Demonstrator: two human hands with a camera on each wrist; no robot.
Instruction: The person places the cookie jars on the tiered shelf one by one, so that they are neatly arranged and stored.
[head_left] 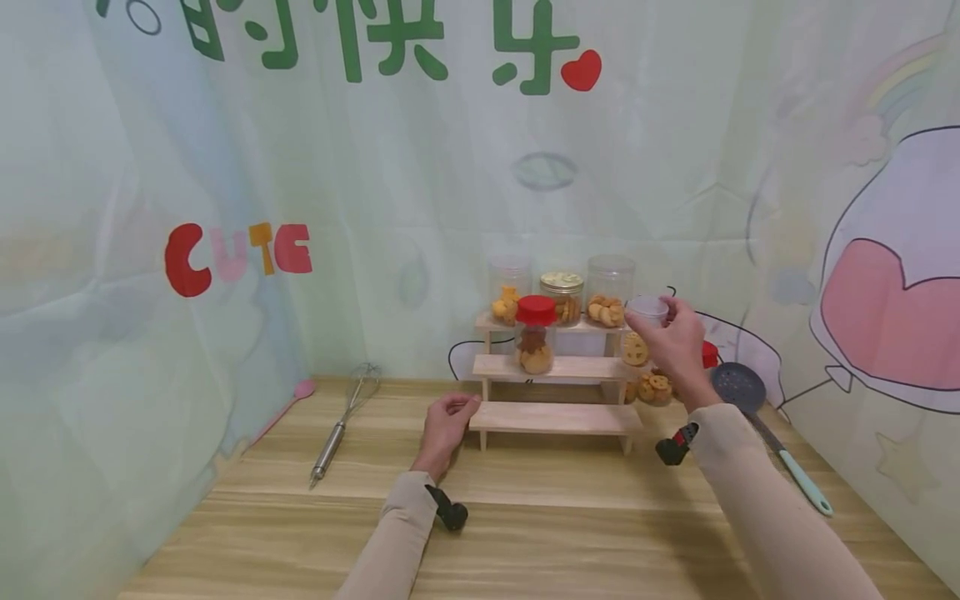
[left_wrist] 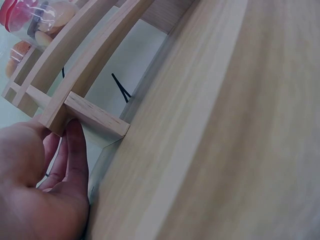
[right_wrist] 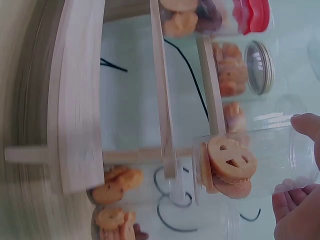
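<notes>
A three-tier wooden display stand stands at the back of the table. My left hand grips the left end of its lowest step, fingers tucked under the board in the left wrist view. With fingers and thumb around its top, my right hand holds a clear jar of round smiley-face cookies. The jar is beside the stand's right end, near the middle tier. On that tier sits a red-lidded cookie jar. A gold-lidded jar stands between two clear jars on the top tier.
More cookie jars stand on the table right of the stand, one with a red lid. Farther right lies a skimmer with a pale green handle. A whisk and a pink utensil lie at the left. Printed cloth hangs behind.
</notes>
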